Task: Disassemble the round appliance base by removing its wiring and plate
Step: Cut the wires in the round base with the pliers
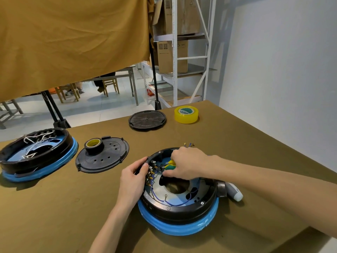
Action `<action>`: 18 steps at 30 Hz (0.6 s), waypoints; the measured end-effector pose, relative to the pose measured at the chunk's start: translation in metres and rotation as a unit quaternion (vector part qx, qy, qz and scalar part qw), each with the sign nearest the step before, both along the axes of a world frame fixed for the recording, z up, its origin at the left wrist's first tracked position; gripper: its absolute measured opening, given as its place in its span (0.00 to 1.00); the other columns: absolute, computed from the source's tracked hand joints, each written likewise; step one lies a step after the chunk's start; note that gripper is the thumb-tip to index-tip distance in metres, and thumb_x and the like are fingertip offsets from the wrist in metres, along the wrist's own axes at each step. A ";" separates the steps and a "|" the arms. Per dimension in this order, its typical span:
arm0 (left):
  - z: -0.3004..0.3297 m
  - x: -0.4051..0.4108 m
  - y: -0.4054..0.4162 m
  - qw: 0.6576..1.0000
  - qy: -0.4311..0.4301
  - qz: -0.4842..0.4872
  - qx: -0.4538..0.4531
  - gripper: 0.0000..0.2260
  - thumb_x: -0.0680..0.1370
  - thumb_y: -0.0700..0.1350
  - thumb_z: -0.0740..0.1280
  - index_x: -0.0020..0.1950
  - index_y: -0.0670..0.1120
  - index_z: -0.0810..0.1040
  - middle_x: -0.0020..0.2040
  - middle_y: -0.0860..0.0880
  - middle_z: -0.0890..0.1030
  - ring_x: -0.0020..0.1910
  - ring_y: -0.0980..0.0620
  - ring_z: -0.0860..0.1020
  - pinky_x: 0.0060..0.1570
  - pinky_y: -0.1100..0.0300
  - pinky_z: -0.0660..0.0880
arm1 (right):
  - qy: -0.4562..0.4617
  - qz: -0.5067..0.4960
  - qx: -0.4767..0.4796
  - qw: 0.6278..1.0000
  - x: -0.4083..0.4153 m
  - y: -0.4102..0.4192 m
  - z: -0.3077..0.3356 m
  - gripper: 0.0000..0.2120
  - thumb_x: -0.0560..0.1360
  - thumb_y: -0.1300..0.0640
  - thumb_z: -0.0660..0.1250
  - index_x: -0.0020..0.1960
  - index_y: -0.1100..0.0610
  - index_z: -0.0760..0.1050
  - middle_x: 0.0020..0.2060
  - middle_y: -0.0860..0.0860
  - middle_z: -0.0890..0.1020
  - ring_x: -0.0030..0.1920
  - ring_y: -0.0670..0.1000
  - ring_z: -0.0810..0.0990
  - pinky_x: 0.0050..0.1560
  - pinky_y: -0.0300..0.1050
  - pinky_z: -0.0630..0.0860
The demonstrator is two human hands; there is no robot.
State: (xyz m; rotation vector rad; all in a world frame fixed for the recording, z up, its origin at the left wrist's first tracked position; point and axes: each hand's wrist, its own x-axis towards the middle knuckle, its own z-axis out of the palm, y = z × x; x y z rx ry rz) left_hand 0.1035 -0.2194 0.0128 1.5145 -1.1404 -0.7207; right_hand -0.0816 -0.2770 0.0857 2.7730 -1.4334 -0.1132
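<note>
We curl our left hand (134,175) around the left rim of the round base (179,194), which sits on the table (237,143), to steady it, while our right hand (184,164) grips a yellow-green screwdriver (168,165) inside it, working beside the terminals and blue wires (171,202).

base (182,212): glossy black plastic | table (54,207): matt olive cloth

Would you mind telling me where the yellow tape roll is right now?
In the head view, the yellow tape roll stands at the table's far edge, right of centre, just right of the far black round plate.
</note>
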 end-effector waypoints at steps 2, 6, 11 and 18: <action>0.000 0.000 0.000 1.000 -0.004 -0.001 -0.004 0.14 0.84 0.45 0.66 0.70 0.50 0.80 0.59 0.57 0.81 0.59 0.61 0.77 0.50 0.70 0.72 | 0.025 0.047 -0.112 0.992 0.007 0.008 -0.009 0.24 0.78 0.34 0.64 0.51 0.56 0.74 0.46 0.54 0.78 0.46 0.59 0.78 0.41 0.49 0.67; 0.001 0.000 0.000 1.000 0.005 -0.002 -0.004 0.15 0.84 0.45 0.66 0.70 0.50 0.80 0.63 0.55 0.81 0.60 0.61 0.77 0.51 0.69 0.73 | -0.011 -0.006 0.001 1.000 0.001 0.000 -0.001 0.26 0.76 0.31 0.64 0.51 0.56 0.72 0.46 0.54 0.77 0.46 0.58 0.79 0.40 0.48 0.71; 0.001 -0.001 0.000 1.000 -0.002 -0.004 -0.009 0.15 0.84 0.44 0.66 0.70 0.50 0.79 0.63 0.56 0.81 0.56 0.67 0.76 0.46 0.75 0.73 | 0.016 0.045 -0.137 0.989 0.008 0.013 -0.015 0.25 0.78 0.34 0.64 0.54 0.57 0.76 0.47 0.55 0.79 0.49 0.60 0.80 0.43 0.50 0.68; 0.001 -0.001 0.001 1.000 0.011 -0.004 -0.009 0.14 0.84 0.45 0.66 0.70 0.51 0.80 0.62 0.57 0.81 0.57 0.67 0.76 0.54 0.70 0.74 | 0.003 0.017 -0.125 0.992 0.005 0.010 -0.017 0.27 0.78 0.32 0.63 0.55 0.57 0.76 0.50 0.55 0.80 0.50 0.59 0.80 0.43 0.49 0.68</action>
